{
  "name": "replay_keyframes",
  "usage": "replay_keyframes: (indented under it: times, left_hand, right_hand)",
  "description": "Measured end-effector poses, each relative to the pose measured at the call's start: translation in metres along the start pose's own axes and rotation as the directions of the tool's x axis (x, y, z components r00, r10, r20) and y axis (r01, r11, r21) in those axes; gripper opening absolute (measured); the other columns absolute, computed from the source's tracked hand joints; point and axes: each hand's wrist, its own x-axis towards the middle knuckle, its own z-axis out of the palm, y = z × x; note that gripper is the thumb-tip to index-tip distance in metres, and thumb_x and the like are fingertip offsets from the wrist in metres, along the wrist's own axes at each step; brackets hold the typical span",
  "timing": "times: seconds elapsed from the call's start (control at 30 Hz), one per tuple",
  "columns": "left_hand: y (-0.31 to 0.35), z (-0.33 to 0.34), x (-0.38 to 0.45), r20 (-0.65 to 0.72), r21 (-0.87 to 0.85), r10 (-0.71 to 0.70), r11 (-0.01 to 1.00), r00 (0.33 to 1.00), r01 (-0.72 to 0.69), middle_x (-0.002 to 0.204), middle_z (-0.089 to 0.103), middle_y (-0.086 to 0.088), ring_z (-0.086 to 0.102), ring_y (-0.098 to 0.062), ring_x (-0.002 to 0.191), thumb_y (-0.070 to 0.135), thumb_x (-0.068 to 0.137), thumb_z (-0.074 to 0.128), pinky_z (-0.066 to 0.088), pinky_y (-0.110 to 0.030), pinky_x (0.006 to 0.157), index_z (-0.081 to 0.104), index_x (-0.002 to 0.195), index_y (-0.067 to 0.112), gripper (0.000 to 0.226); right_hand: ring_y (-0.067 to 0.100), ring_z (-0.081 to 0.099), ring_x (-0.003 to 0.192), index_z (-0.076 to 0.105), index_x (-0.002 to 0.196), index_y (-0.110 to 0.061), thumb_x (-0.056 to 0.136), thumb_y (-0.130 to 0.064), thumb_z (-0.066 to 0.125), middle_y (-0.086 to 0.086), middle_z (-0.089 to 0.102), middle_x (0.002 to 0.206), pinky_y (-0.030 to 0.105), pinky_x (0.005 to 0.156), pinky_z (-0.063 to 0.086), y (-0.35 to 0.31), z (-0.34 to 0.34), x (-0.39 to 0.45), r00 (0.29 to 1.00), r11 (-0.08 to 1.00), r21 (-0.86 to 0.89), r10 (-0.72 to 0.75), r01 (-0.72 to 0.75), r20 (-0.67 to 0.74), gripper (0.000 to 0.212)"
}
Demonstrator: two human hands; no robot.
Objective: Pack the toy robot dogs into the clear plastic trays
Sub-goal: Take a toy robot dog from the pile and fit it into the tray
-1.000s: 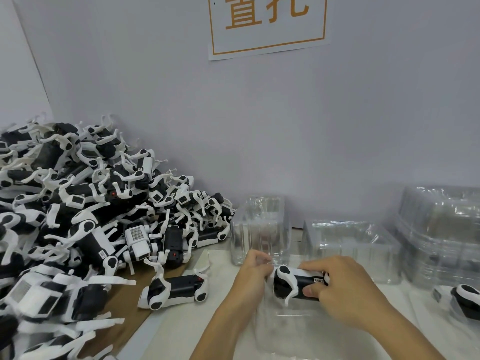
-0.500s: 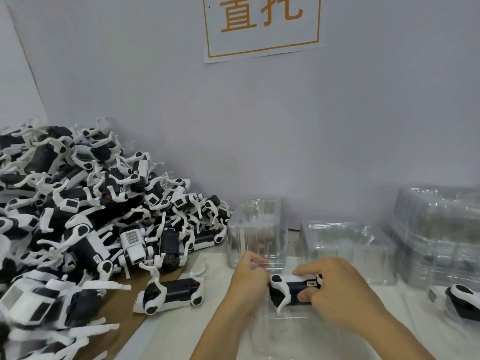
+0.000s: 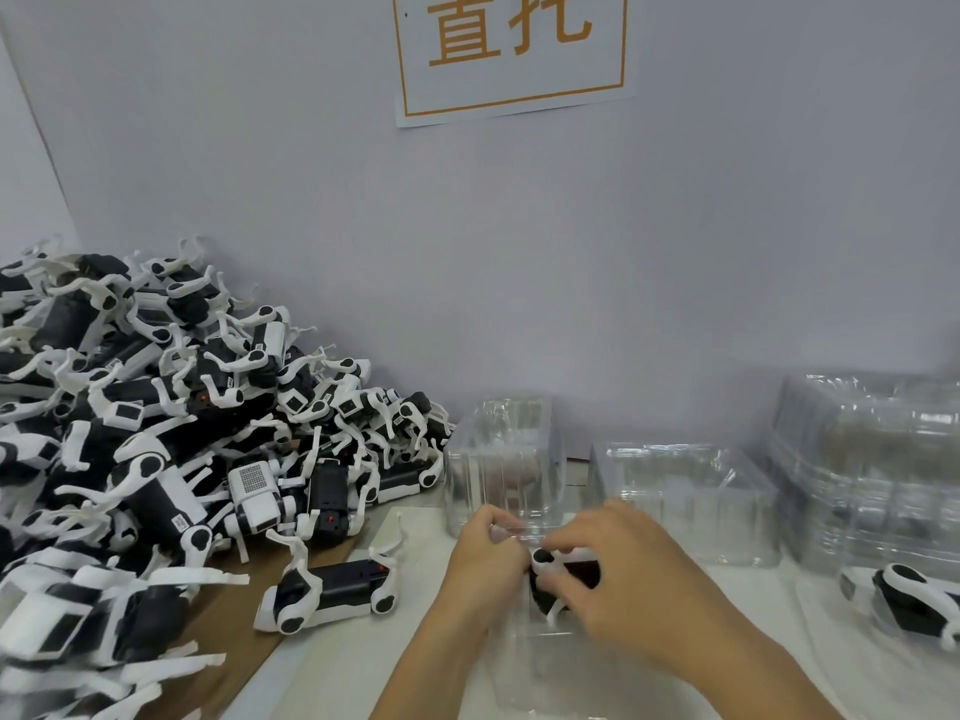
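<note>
Gripping one toy robot dog [image 3: 563, 576] between them, both hands sit over a clear plastic tray [image 3: 561, 662] on the white table surface [image 3: 363, 662]. The left hand [image 3: 485, 558] curls its fingers round the dog's near end; the right hand [image 3: 623, 574] closes over its black body, thumb pressed to the side. Blur hides whether the dog touches the tray floor. Left of this tray, a second dog [image 3: 332, 589] lies on its side, apart from the hands. Further left, a large pile of dogs [image 3: 156, 433] is heaped against the wall. Beyond the tray stand two empty trays [image 3: 506, 454] [image 3: 685, 496]. Right of it rises a stack of trays [image 3: 872, 459], with another dog [image 3: 904, 600] lying before the stack. Above, on the wall, hangs a sign [image 3: 514, 49] with orange characters.
</note>
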Motion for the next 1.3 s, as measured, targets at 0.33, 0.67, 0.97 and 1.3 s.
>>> replay_keyframes:
  times: [0.33, 0.67, 0.97, 1.3]
  left_hand:
    - [-0.003, 0.001, 0.0, -0.001, 0.012, 0.054, 0.998, 0.999, -0.054, 0.096, 0.065, 0.003, 0.058, -0.005, 0.078, -0.007, 0.082, 0.046, 0.045, -0.013, 0.062, 0.059, 0.103, 0.017, 0.034]
    - [-0.003, 0.0, 0.001, 0.0, 0.028, 0.073, 0.997, 0.997, -0.073, 0.108, 0.062, 0.009, 0.055, 0.001, 0.088, 0.001, 0.088, 0.05, 0.043, -0.015, 0.068, 0.059, 0.101, 0.02, 0.025]
    - [-0.006, -0.004, 0.004, 0.062, 0.039, 0.102, 0.994, 0.993, -0.105, 0.099, 0.065, 0.006, 0.056, 0.0, 0.078, 0.01, 0.093, 0.055, 0.043, -0.012, 0.064, 0.058, 0.105, 0.023, 0.018]
    - [-0.009, -0.012, 0.005, 0.216, 0.024, 0.071, 0.997, 0.974, -0.078, 0.119, 0.062, 0.011, 0.057, 0.001, 0.108, 0.034, 0.095, 0.065, 0.039, -0.017, 0.078, 0.056, 0.116, 0.032, 0.023]
  right_hand:
    - [0.016, 0.056, 0.076, 0.065, 0.076, -0.017, 0.084, -0.014, 0.062, 0.0, 0.058, 0.078, 0.031, 0.067, 0.05, -0.002, 0.011, 0.006, 0.998, 1.0, -0.007, 0.003, -0.003, 0.065, 0.01]
    - [0.014, 0.056, 0.08, 0.071, 0.082, -0.012, 0.096, -0.019, 0.056, -0.002, 0.058, 0.085, 0.032, 0.071, 0.048, 0.004, 0.015, 0.007, 0.999, 1.0, 0.02, 0.0, -0.001, 0.05, 0.022]
    - [0.017, 0.058, 0.077, 0.072, 0.088, -0.009, 0.095, -0.016, 0.054, 0.002, 0.063, 0.08, 0.03, 0.072, 0.052, 0.004, 0.012, 0.004, 0.999, 0.989, 0.143, 0.03, -0.036, 0.044, 0.02]
    - [0.011, 0.066, 0.072, 0.071, 0.09, -0.031, 0.099, -0.021, 0.049, -0.008, 0.07, 0.078, 0.025, 0.069, 0.055, 0.005, 0.003, 0.0, 0.994, 0.95, 0.294, 0.09, -0.107, 0.069, 0.026]
